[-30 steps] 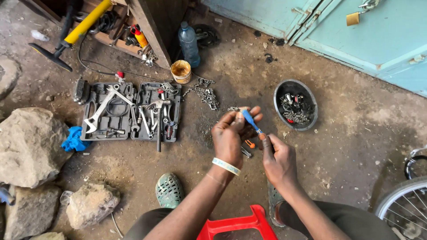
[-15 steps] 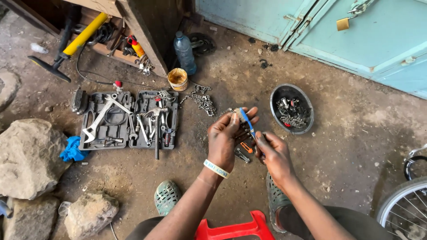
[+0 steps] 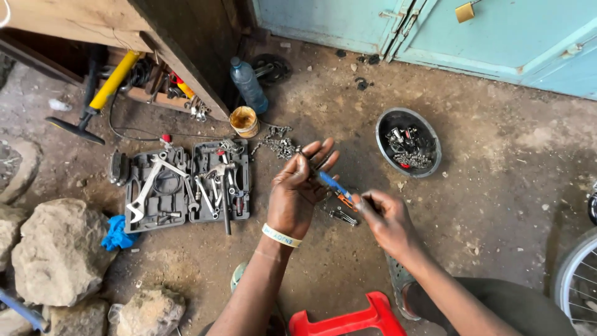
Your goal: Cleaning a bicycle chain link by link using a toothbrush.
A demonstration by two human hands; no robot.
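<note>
My left hand [image 3: 298,193] is raised over the dirt floor with its fingers spread, pinching a small dark part at its fingertips that I cannot make out. It wears a pale wristband [image 3: 280,236]. My right hand [image 3: 385,221] is closed on a small tool with a blue and orange handle [image 3: 333,186], whose tip points up to the left hand's fingers. Below the hands, small metal parts [image 3: 344,216] lie on the ground. A bicycle chain [image 3: 278,143] lies just beyond the left hand.
An open grey tool case [image 3: 180,190] with wrenches lies at left. A dark bowl of metal parts [image 3: 408,142], a small yellow tin [image 3: 244,121] and a plastic bottle [image 3: 249,85] stand beyond. Rocks [image 3: 59,252] at lower left, a red stool [image 3: 345,320] below, a bicycle wheel [image 3: 575,283] at right.
Both hands stay together on the small tool. The right hand has shifted a little right and down, and the left fingers have spread wider. The camera has drifted slightly.
</note>
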